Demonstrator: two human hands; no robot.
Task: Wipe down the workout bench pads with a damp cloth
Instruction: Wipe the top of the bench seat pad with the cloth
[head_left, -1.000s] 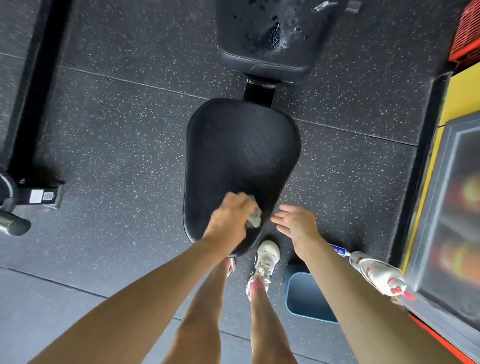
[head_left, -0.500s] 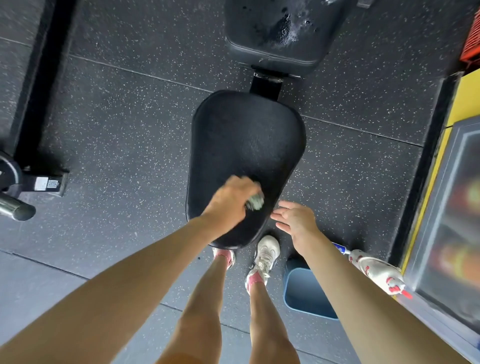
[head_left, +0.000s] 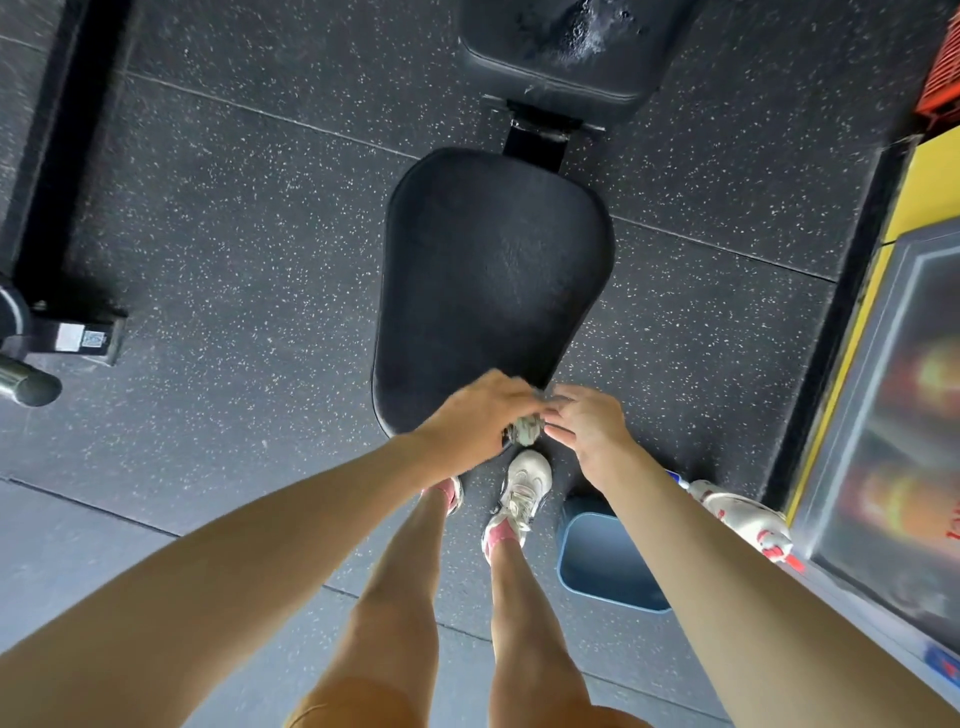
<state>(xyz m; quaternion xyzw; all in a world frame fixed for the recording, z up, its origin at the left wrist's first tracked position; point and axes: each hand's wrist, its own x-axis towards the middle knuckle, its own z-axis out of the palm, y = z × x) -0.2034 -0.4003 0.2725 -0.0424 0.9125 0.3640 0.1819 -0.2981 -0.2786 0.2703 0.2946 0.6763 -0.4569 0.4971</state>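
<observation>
a black seat pad (head_left: 493, 270) stands over speckled rubber floor (head_left: 234, 234).

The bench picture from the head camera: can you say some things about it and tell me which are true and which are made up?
1. The left hand holds the cloth. True.
2. The cloth is at the far end of the seat pad, next to the back pad. False: it is at the near end, just above the white shoe.
3. The back pad has shiny, wet-looking spots. True.
4. The bin on the floor is red. False: it is blue.
5. The right hand is far away from the cloth. False: it is right beside the cloth.
</observation>
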